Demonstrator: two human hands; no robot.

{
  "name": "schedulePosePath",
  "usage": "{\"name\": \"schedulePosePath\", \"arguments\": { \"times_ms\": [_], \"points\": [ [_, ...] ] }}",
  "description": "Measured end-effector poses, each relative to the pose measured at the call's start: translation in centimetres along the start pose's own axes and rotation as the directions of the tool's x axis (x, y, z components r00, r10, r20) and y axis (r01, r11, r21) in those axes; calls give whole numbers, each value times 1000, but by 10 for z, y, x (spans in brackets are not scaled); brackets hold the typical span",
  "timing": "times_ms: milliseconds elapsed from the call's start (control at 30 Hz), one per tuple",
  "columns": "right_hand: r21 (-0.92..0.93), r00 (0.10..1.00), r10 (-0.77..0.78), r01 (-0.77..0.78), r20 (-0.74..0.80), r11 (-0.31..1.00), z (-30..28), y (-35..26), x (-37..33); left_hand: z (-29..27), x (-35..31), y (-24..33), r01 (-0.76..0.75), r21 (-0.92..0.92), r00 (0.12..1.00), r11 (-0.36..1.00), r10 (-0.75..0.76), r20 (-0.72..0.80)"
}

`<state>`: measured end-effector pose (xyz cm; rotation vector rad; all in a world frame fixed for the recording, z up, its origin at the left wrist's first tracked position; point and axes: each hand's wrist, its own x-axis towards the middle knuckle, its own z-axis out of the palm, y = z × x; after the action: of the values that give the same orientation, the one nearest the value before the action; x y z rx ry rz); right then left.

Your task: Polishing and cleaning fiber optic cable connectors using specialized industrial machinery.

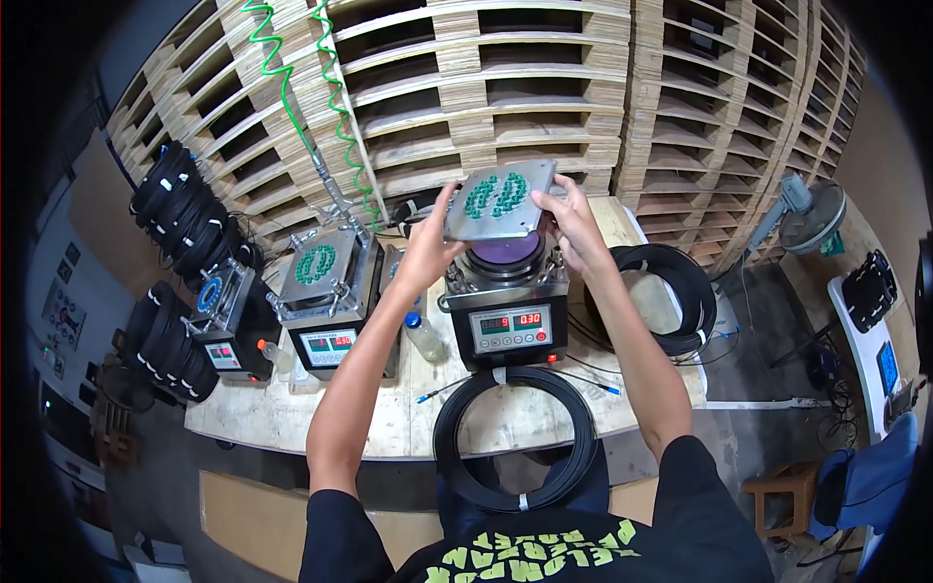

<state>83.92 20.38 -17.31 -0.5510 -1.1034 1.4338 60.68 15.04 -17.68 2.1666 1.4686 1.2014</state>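
Observation:
Both hands hold a square metal polishing fixture (501,201) with several green connector fittings in a ring on its upper face. My left hand (431,245) grips its left edge, and my right hand (575,225) grips the right edge with the thumb on top. The plate is tilted, raised over a black benchtop polishing machine (510,330) with a red digital display. Beneath the plate, part of a round purple polishing pad (507,250) shows on the machine; the rest is hidden. A coil of black cable (449,437) with blue-tipped ends lies at the table's front edge, overhanging it.
Two similar machines stand left, one with a green-studded plate (313,264), another with a blue-ringed plate (210,291). Between them and me are a blue-capped bottle (424,336) and an orange-capped bottle (275,356). More black cable coils (692,291) lie right. Stacked wooden pallets (486,87) rise behind.

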Motion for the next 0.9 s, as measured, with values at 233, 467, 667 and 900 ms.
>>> {"name": "schedulePosePath", "arguments": {
  "times_ms": [233, 467, 667, 900],
  "points": [
    [-381, 970, 205, -140, 134, 914, -56, 26, 38, 2, 15, -57, 368, -591, 926, 717, -339, 166],
    [-516, 959, 268, -184, 93, 837, -69, 43, 42, 18, 7, -76, 430, -665, 886, 610, -427, 181],
    [-572, 951, 288, -174, 115, 801, -80, 51, 46, 20, 1, -73, 462, -635, 869, 619, -458, 187],
    [-700, 973, 170, -14, 154, 714, -82, 63, 47, 24, -6, -99, 451, -561, 882, 694, -442, 162]
  ]
}}
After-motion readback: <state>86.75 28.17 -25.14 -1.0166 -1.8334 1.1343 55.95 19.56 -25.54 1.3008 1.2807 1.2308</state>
